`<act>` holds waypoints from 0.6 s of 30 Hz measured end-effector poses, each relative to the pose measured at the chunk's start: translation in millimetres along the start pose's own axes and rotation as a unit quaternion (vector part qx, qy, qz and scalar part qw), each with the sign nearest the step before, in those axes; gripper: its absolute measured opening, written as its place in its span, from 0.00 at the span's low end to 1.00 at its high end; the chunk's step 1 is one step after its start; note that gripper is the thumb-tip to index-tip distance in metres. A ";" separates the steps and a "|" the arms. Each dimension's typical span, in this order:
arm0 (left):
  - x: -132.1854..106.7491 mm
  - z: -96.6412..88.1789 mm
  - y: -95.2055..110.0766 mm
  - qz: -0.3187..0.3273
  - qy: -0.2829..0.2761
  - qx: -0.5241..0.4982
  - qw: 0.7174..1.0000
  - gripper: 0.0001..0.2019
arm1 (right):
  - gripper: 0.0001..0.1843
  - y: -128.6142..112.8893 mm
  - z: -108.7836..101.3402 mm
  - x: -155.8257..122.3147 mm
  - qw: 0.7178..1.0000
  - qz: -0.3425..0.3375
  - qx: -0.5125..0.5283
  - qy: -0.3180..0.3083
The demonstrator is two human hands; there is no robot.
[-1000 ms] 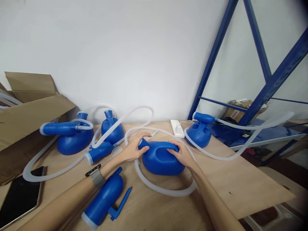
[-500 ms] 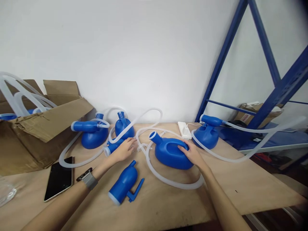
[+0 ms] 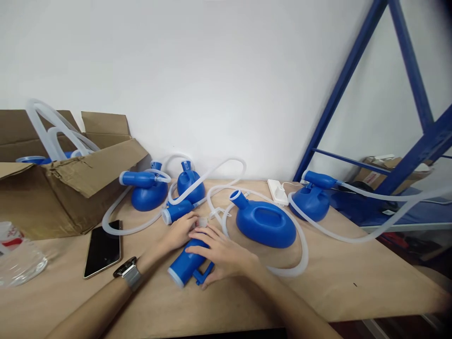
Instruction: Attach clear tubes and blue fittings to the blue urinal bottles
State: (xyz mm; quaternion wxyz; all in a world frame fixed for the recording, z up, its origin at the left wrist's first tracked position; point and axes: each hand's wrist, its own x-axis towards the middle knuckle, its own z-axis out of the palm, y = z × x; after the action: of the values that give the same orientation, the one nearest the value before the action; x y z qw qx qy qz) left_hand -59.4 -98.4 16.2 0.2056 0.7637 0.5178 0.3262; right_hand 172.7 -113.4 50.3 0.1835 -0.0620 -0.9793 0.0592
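A blue plastic cylinder with a side clip (image 3: 185, 264) lies on the wooden table (image 3: 339, 282) in front of me. My right hand (image 3: 219, 254) rests over its far end, fingers curved on it. My left hand (image 3: 181, 230), a watch on its wrist, touches the same end, near a small clear cap (image 3: 202, 221). Just right stands a blue oval jug with a spout (image 3: 265, 221), ringed by clear tubing (image 3: 300, 256); no hand touches it.
An open cardboard box (image 3: 52, 188) with tubing stands at the left. A phone (image 3: 103, 247) lies face up near it. Three blue jugs with hoses (image 3: 148, 190) (image 3: 190, 184) (image 3: 312, 200) line the wall. A white power strip (image 3: 277, 191) and a blue rack (image 3: 399, 174) are right.
My right hand left the oval jug and moved left onto the blue cylinder. My left hand drew back to the cylinder's end. The view shifted left, showing more of the box.
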 end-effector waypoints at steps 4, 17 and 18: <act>-11.9 -4.5 3.0 -0.082 0.067 -0.159 0.982 0.20 | 0.39 20.3 18.1 5.6 0.999 0.008 0.019 0.045; -23.6 -33.2 24.3 -0.215 0.125 -0.528 0.812 0.27 | 0.41 39.9 27.5 -16.8 0.942 0.240 0.001 0.234; -24.4 -28.7 26.3 -0.214 0.105 -0.526 0.816 0.27 | 0.41 38.8 29.0 -17.1 0.944 0.235 -0.004 0.233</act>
State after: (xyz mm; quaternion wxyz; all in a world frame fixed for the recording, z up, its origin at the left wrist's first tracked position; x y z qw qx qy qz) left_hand -68.7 -131.6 46.6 0.5848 0.3704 0.4360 0.5752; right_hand 181.7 -80.3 12.1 0.3868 -0.3034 -0.8671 0.0805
